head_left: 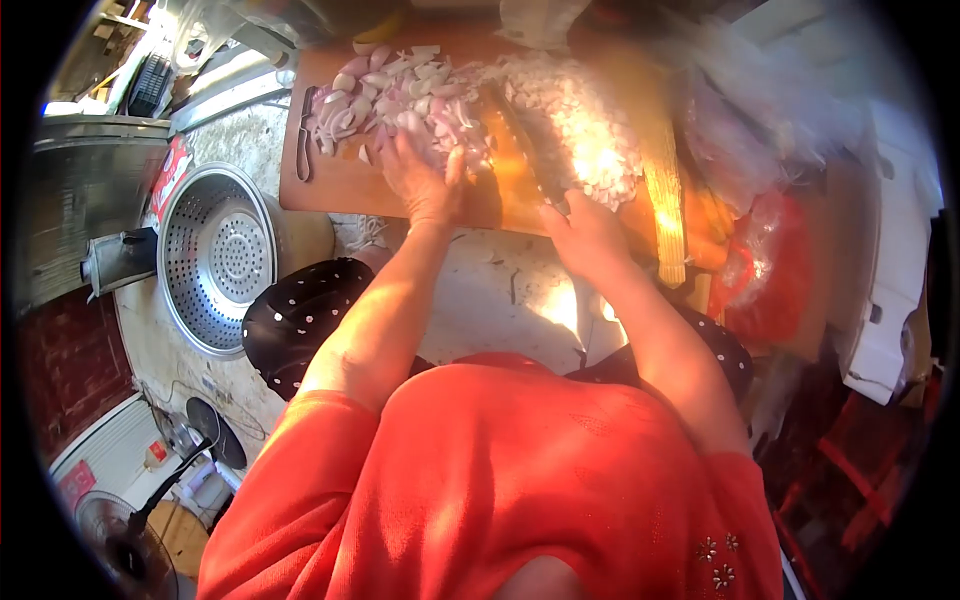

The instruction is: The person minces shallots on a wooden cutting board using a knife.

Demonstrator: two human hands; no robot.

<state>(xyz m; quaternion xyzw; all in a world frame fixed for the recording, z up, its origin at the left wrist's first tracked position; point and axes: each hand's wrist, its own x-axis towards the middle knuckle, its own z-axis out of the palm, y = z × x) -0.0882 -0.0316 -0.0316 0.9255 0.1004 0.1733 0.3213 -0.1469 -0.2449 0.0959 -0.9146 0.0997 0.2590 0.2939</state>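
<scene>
My left hand lies with its fingers spread on the near edge of a pile of sliced purple-white onions. In my right hand is the handle of a knife, its blade pointing away from me across the orange board. The blade lies between the sliced pile and a heap of finely chopped onion in bright sunlight to its right. My right fingers are wrapped round the handle at the board's near edge.
A peeler-like metal tool lies at the board's left edge. Left of the board stands a perforated metal colander. Red plastic bags and clear plastic are on the right. A fan stands at lower left.
</scene>
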